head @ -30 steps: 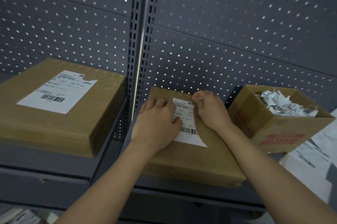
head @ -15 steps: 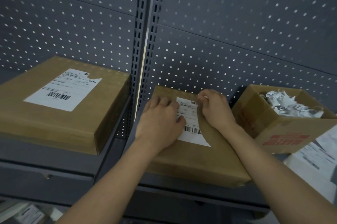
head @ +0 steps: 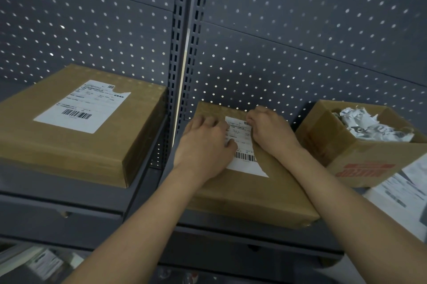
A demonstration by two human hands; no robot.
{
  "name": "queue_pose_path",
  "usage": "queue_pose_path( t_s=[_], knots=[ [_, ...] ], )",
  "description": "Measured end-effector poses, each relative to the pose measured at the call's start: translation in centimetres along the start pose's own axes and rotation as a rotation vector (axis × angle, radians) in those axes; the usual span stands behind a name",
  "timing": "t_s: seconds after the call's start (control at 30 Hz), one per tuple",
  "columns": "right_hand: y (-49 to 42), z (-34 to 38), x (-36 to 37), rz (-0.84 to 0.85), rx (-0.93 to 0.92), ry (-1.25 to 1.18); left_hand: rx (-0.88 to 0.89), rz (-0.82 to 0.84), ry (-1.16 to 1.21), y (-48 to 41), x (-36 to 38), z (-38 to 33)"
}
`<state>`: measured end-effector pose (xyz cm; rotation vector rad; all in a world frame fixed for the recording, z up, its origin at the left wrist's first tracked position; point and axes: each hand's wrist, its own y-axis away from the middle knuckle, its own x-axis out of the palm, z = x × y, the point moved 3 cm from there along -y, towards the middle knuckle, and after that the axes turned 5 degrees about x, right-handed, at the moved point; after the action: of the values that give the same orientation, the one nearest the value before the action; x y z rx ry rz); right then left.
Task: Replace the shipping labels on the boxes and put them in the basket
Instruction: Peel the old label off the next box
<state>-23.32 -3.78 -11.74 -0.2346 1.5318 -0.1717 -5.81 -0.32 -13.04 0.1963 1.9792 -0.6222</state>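
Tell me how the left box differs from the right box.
The left box is closed; the right box is open, holding crumpled paper. The left box bears a white label on top; the right box shows red print on its side. Both are brown cardboard.

Both bare arms reach forward.
Left hand palm-down, fingers flat; right hand beside it, fingers curled under.

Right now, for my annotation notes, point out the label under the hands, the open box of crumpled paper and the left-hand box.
Label (head: 241,134): head view, its printed middle.
Open box (head: 379,155): head view, front wall above red print.
Left-hand box (head: 136,110): head view, bare cardboard top.
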Motion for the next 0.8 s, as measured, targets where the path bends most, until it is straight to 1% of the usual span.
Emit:
queue_pose_path(
  t_s=[0.07,0.2,0.27,0.33,0.47,0.53,0.67,0.73,0.8],
  knots=[
    [0.1,-0.3,0.1,-0.009,0.014,-0.083,-0.002,-0.004,0.002,0.0,0.0,0.0],
    [0.8,-1.8,-0.8,-0.199,0.248,-0.51,0.0,-0.012,0.0,0.1,-0.1,-0.1],
    [0.9,-1.9,-1.2,-0.216,0.286,-0.58,0.001,-0.018,0.004,0.1,-0.2,-0.2],
    [0.6,-1.6,-1.1,-0.146,0.266,-0.548,0.002,-0.025,0.023,0.0,-0.3,-0.1],
    [0.3,-1.1,-0.7,-0.024,0.13,-0.317,0.021,-0.025,0.069,0.1,-0.4,0.2],
    [0.2,-0.9,-1.0,0.02,0.078,-0.258,0.047,0.015,0.05,0.0,-0.6,0.2],
    [0.1,0.2,-1.2,0.055,-0.021,-0.08,0.054,0.176,0.011,-0.7,-1.1,0.7],
    [0.2,0.9,-1.4,0.04,-0.051,0.046,0.056,0.163,-0.006,-0.6,-1.0,0.7],
    [0.4,1.5,-1.6,0.024,-0.076,0.144,0.063,0.109,-0.045,0.0,-0.5,0.5]
  ],
)
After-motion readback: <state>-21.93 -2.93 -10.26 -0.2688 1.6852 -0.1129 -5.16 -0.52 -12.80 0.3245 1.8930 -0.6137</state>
